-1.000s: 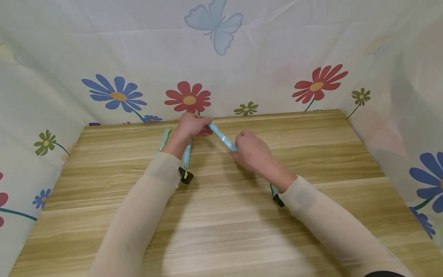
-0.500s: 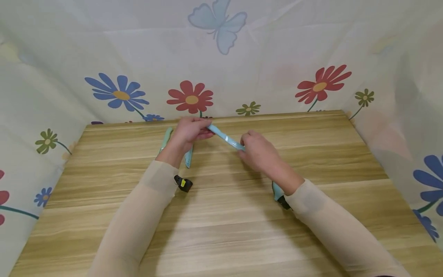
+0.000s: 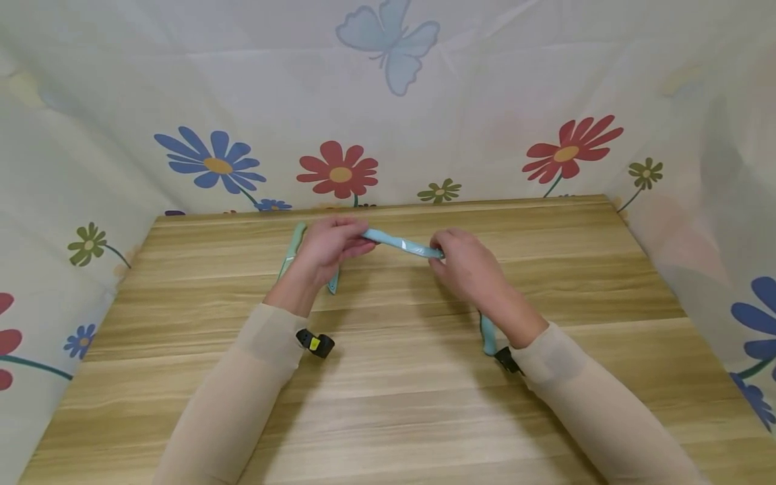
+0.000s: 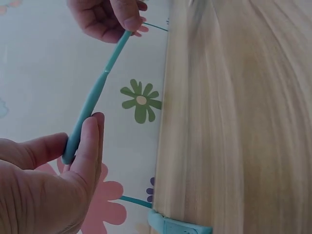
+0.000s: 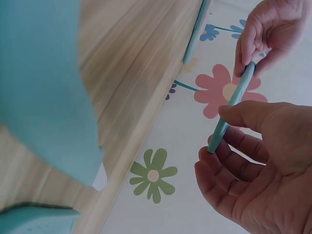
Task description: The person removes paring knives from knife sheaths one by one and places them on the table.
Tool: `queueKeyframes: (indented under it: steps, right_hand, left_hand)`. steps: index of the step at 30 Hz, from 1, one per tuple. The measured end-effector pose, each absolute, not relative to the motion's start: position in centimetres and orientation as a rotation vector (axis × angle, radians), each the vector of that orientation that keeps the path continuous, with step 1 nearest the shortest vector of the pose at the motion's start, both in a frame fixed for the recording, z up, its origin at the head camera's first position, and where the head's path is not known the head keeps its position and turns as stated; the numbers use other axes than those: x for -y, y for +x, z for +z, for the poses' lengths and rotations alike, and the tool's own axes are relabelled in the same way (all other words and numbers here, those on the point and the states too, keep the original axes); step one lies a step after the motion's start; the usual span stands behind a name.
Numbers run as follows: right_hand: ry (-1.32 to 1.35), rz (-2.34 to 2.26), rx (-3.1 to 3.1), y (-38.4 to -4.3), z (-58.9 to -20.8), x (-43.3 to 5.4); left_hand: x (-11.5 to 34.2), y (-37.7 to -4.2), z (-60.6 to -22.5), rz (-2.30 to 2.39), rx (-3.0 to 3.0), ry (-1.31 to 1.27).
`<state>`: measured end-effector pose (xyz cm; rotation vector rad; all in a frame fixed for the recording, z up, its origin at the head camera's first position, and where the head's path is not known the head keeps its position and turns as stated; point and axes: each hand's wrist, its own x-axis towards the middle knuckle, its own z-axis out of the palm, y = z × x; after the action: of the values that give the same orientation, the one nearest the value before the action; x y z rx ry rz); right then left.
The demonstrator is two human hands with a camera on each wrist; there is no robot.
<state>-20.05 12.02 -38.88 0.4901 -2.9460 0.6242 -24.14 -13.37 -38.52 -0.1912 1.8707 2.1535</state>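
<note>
A slim light blue knife (image 3: 403, 245) spans both hands above the far part of the table. My left hand (image 3: 330, 248) pinches its thicker handle end between thumb and fingers. At the thinner end, my right hand (image 3: 467, 263) pinches the blade part, thumb on one side and fingertips on the other. Both wrist views show the knife (image 4: 92, 100) nearly edge-on. Behind the left wrist lies a green-handled knife (image 3: 296, 239), partly hidden by the arm. A blue pointed piece (image 3: 333, 283) shows just beside that wrist. Under the right wrist sits another blue, handle-like piece (image 3: 488, 333).
The wood-grain table (image 3: 388, 404) ends at a back edge against a white curtain (image 3: 497, 81) printed with flowers and a butterfly. Curtain also rises at both sides. Close to the right wrist camera, a large teal shape (image 5: 41, 83) covers part of the table.
The knife has swung from a steep slant to nearly level. My left hand has come nearer the body, and the right has shifted right. Both hands keep their pinch.
</note>
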Motion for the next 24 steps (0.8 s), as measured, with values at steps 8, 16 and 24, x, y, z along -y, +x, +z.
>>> queueKeyframes:
  steps: [8,16,24]
  right_hand:
    - [0.619,0.598,2.836,-19.8,-38.7,-13.1]
    - [0.735,0.577,2.765,-19.6,-38.5,-13.9]
    - [0.808,0.577,2.679,-19.4,-38.5,-14.4]
  left_hand:
    - [13.8,-22.8,-38.9,2.194,-1.783,-0.177]
    - [14.0,-21.7,-39.0,2.247,-1.715,-0.154]
    - [14.0,-20.8,-38.9,2.240,-1.697,-0.175]
